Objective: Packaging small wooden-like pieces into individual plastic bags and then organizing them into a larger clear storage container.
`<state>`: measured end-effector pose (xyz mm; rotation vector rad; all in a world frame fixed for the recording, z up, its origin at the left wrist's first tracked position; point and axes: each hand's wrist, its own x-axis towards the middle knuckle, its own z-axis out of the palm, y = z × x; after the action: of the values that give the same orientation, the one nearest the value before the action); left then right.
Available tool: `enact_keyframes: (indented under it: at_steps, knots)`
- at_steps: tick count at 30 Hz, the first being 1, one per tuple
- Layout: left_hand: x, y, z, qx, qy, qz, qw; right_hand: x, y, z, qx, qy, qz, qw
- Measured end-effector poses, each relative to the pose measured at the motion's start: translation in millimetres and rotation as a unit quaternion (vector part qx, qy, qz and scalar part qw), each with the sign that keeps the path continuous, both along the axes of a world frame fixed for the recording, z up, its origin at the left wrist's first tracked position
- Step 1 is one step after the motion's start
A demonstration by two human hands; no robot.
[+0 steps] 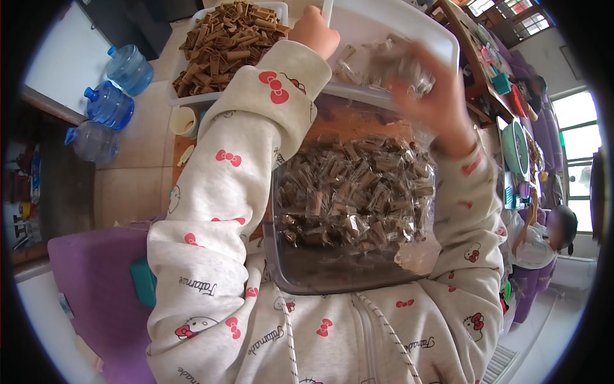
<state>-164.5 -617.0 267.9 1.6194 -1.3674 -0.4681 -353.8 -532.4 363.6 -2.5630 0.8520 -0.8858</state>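
My left hand [314, 32] is closed at the near left rim of a white bin [358, 19]; what its fingers hold, if anything, is hidden. My right hand [438, 89] is smeared by motion over the bin's near right part. Clear plastic packets [403, 67] lie in the bin beside its fingers; whether any is in its grasp cannot be told. Closest to my body, a dark grey see-through tub [332, 278] holds many brown pieces in clear wrappers [358, 192]. A white tray [284, 9] at the far left is heaped with unwrapped brown, curled pieces [233, 45].
A pale cup [183, 121] stands by my left sleeve. Several blue water jugs [110, 105] are on the floor at left, near a purple cloth-covered surface [96, 281]. Toward the right, a person [543, 240] is beside a table with a green basin [515, 150].
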Motion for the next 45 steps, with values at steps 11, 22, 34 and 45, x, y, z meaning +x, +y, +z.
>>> enact_keyframes:
  at_steps: [11,22,34,45]
  knots:
    - [-0.8,-5.0,-3.0,-0.004,-0.003,-0.001,1.0,18.6,45.3,-150.2,-0.059,0.292,0.063,0.953]
    - [0.6,-0.6,-1.2,-0.003,0.009,0.001,1.0,18.9,21.5,-181.6,-0.008,0.408,0.159,0.899]
    - [2.7,1.5,0.0,-0.001,0.007,-0.001,1.0,6.3,8.7,-45.5,0.283,0.208,0.192,0.916]
    - [4.2,1.7,-1.9,0.007,0.011,-0.003,1.0,22.1,-3.2,-14.5,-0.06,0.058,-0.037,0.996]
